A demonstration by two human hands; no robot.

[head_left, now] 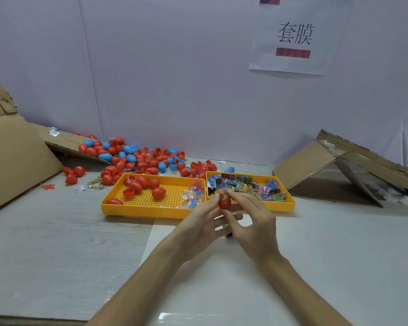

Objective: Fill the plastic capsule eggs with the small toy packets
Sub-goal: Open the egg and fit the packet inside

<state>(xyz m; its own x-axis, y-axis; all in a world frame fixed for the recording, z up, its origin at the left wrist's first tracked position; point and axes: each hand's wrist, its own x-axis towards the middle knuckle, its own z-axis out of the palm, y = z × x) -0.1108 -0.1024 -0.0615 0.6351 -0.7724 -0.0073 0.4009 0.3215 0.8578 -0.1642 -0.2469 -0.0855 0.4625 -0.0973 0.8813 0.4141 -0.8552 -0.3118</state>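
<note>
So the red egg half [224,204] was up off the table [57,243], held between both hands just on the near side of the two yellow trays. The left hand [201,223] had thumb and fingers curled round the egg from the left. The right hand [254,222] was pinching a toy packet [223,193] sitting right at the egg's open mouth, half sticking out. The egg's long axis stood roughly upright with the mouth on top, so I'd say the packet only needed pushing straight down. Both hands were on it, neither one nearer.

There was something dark and greenish [227,229] tucked under the fingers lower down. It might have been another packet, honestly couldn't tell.

The packet tray [280,207] was just beyond on the right, full of colourful packets. The left tray [146,211] held a few red eggs, a loose half and some clear bags. The egg pile [139,158], red and blue, lay far left against a cardboard flap [14,161], and more cardboard [327,165] sat far right. Nothing stood between the hands and either tray.
</note>
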